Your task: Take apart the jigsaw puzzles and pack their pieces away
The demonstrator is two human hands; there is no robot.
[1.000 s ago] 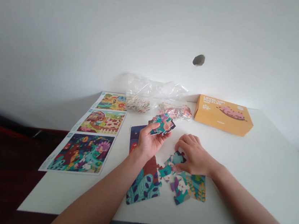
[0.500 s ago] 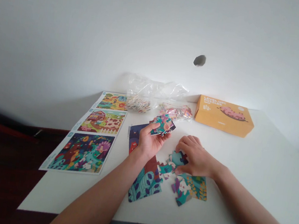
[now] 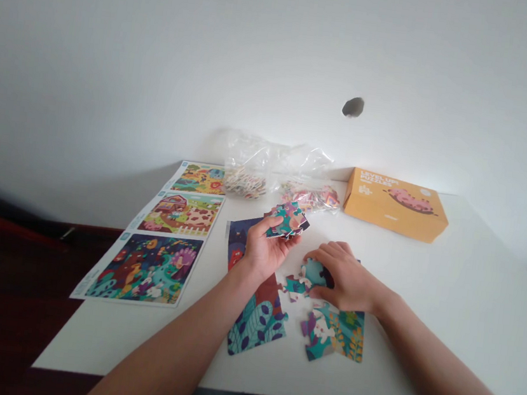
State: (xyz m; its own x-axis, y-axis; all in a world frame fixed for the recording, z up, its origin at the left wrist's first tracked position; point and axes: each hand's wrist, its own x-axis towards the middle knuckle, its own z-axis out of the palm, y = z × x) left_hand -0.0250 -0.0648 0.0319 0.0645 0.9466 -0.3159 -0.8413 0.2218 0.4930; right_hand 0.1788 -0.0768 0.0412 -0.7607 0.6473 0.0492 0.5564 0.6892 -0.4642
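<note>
My left hand (image 3: 267, 246) grips a stack of puzzle pieces (image 3: 286, 218) above the table, thumb on top. My right hand (image 3: 347, 275) is low over the table, its fingers and thumb curved around a teal puzzle piece (image 3: 314, 273), partly covered by the hand. Left of it, a joined strip of puzzle pieces (image 3: 260, 325) shows blue leaves and a brown trunk, partly under my left forearm. A small rabbit piece (image 3: 297, 285) lies between the strip and my right hand. Closer to me is a joined section (image 3: 340, 335) with a white rabbit and yellow leaves.
Three picture sheets, including a dark forest picture (image 3: 146, 269) and a farm picture (image 3: 182, 213), lie at the left. Clear bags of pieces (image 3: 248, 183) rest at the back by the wall. A yellow puzzle box (image 3: 394, 207) stands back right. The table's front edge (image 3: 149, 379) is near my lap.
My right hand has shifted slightly, and the teal piece under it has moved a little left and up. The rabbit section nearer me has slid slightly left. My left hand holds its stack almost still.
</note>
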